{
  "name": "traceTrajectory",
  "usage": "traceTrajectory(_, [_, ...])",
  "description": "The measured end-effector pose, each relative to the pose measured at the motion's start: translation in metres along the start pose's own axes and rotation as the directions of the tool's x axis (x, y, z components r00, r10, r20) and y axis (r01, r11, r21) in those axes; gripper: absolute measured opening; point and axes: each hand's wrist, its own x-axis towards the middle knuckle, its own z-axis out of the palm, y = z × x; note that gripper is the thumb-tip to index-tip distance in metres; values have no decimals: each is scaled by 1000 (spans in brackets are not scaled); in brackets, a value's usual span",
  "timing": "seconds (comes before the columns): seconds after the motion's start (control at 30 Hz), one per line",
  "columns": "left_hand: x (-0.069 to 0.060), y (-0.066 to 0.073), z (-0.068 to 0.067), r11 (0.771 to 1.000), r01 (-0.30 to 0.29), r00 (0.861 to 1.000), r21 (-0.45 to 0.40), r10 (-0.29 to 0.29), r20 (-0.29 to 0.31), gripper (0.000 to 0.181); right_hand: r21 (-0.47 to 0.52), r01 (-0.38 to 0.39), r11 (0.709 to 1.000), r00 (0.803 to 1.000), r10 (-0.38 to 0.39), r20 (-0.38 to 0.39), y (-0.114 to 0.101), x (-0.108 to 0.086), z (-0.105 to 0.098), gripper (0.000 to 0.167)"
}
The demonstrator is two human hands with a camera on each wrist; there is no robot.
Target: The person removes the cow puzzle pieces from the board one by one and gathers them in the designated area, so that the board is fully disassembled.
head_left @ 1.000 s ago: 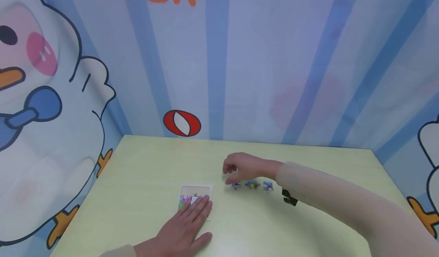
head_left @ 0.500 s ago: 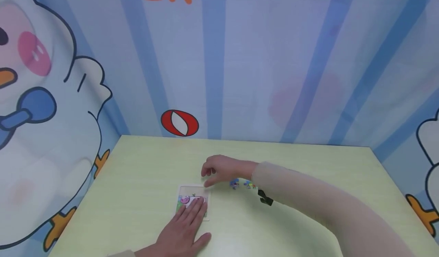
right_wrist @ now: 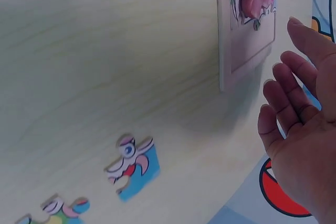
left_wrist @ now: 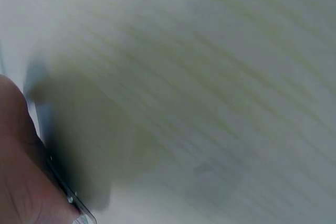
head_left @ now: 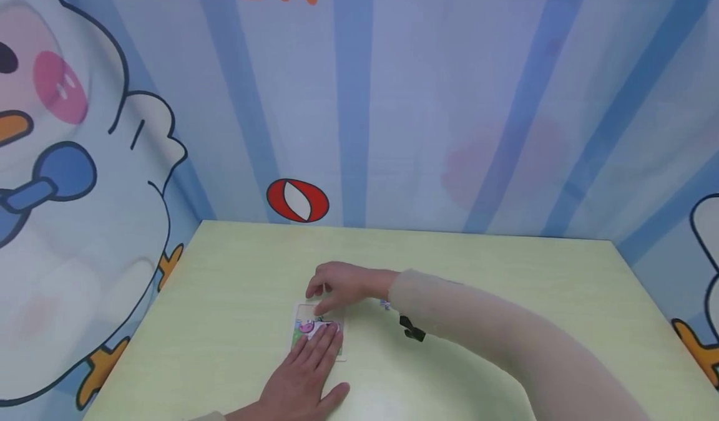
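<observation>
Puzzle board (head_left: 306,311) lies flat on the table (head_left: 236,284), lower middle of the head frame, blank strip at its top, pink cartoon pig (head_left: 306,327) printed below. Left hand (head_left: 300,374) rests on its lower part, palm down, fingers straight, no grasp. Right hand (head_left: 339,284) is over the board's top edge, fingers loosely bent, thumb apart from them, grasping nothing visible; can't tell if it touches the board. Loose puzzle piece (right_wrist: 135,166), blue with cartoon print, bottom centre of right wrist frame; second piece (right_wrist: 65,211) at its lower left, cut by the frame. Black object (head_left: 412,329) under the right sleeve (head_left: 477,309). Striped blue backdrop (head_left: 415,96) fills the upper frame, white bird figure (head_left: 118,221) at left. Left wrist view mostly blurred tabletop.
</observation>
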Motion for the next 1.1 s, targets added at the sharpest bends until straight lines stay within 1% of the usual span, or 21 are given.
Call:
traceTrajectory(0.1, [-1, 0, 1, 1000, 3, 1000, 6, -3, 5, 75, 25, -5, 1000, 1000, 5, 4, -3, 6, 5, 33])
traceTrajectory(0.23, [0, 1, -2, 998, 21, 998, -58, -18, 53, 76, 47, -3, 999, 1000, 2, 7, -7, 9, 10, 30])
traceTrajectory(0.3, [0, 2, -4, 997, 25, 998, -78, -20, 68, 76, 52, 1, 999, 1000, -2, 10, -8, 10, 12, 28])
traceTrajectory(0.43, [1, 2, -6, 997, 18, 998, -78, -14, 60, 74, 47, -1, 999, 1000, 0, 11, -10, 12, 16, 28])
traceTrajectory(0.5, [0, 2, -4, 998, 11, 999, -61, -9, 35, 74, 45, -2, 999, 1000, 1, 6, -9, 13, 18, 28])
traceTrajectory(0.6, [0, 1, -7, 996, 23, 997, -89, -17, 70, 75, 54, 2, 999, 1000, -2, 0, -8, 13, 20, 26])
traceTrajectory(0.73, [1, 1, -8, 993, 40, 995, -114, -30, 91, 75, 71, 20, 997, 1000, -21, 0, -9, 13, 20, 23])
traceTrajectory(0.8, [0, 0, -4, 995, 35, 998, -96, -29, 64, 75, 77, 26, 997, 1000, -26, 4, -10, 12, 20, 22])
traceTrajectory(0.87, [-1, 0, -1, 994, 35, 998, -99, -30, 52, 75, 89, 20, 996, 1000, -21, 11, -11, 12, 21, 22])
traceTrajectory(1.0, [-2, -1, 2, 994, 37, 998, -98, -33, 49, 76, 151, -25, 988, 999, 21, 31, -13, 9, 21, 21])
traceTrajectory(1.1, [-2, -1, 3, 997, 28, 999, -69, -26, 29, 75, 205, -55, 977, 998, 47, 45, -13, 7, 22, 21])
